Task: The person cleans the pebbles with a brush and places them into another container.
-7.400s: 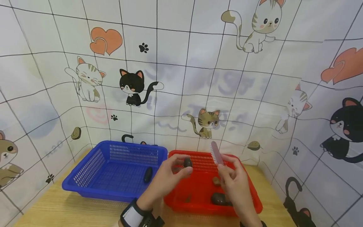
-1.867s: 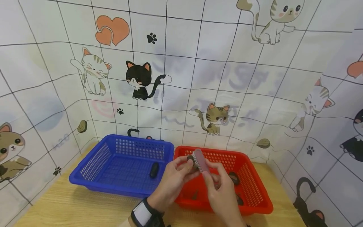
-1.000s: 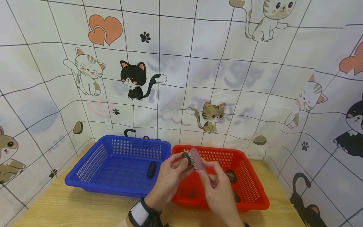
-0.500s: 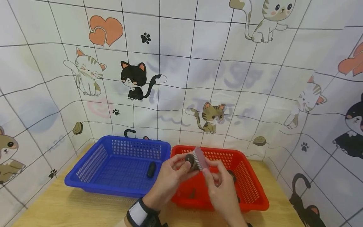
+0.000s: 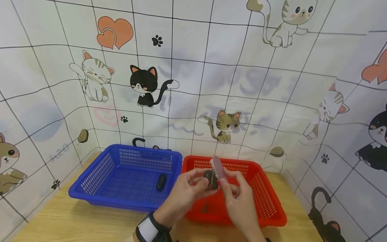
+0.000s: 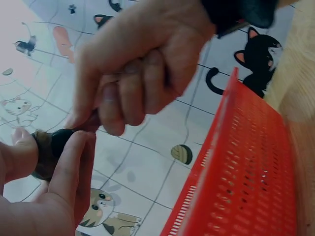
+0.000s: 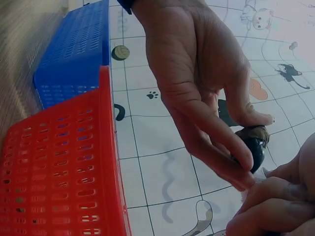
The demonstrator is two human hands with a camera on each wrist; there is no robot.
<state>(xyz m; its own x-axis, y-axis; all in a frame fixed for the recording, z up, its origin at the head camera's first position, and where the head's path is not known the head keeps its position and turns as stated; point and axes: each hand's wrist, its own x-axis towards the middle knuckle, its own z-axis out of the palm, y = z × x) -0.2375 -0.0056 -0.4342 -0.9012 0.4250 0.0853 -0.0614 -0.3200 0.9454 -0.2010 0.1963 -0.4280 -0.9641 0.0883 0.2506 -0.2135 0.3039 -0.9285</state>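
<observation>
- Head view: left hand pinches a dark stone with brown patches between thumb and fingers. State of grip: grasping the stone. Stone location: raised over the red slotted basket, near its left side.
- Right hand grasps a pink-handled brush by its lower end. Thumb and fingers sit clear of the white bristles, presumably to keep the full row usable.
- Bristles face the stone and appear to touch it. The left grip leaves the side toward the brush uncovered, apparently for access. Right wrist view: the brown layer shows against the glossy dark surface, held between thumb and fingers.
- Working position over the red basket likely lets loosened matter drop inside it rather than onto the wooden tabletop.
- Blue slotted basket stands just beside the red one, on its left. Separate baskets suggest that items are kept in two groups.
- Count, hand-held: stone, one; brush, one.
- Count, baskets: two, one blue and one red.
- Count, blue basket: elongated black stone, one, near the right wall.
- Count, red basket: small brown piece, one visible, material unclear. Hands cover part of the interior; the total cannot be confirmed.
</observation>
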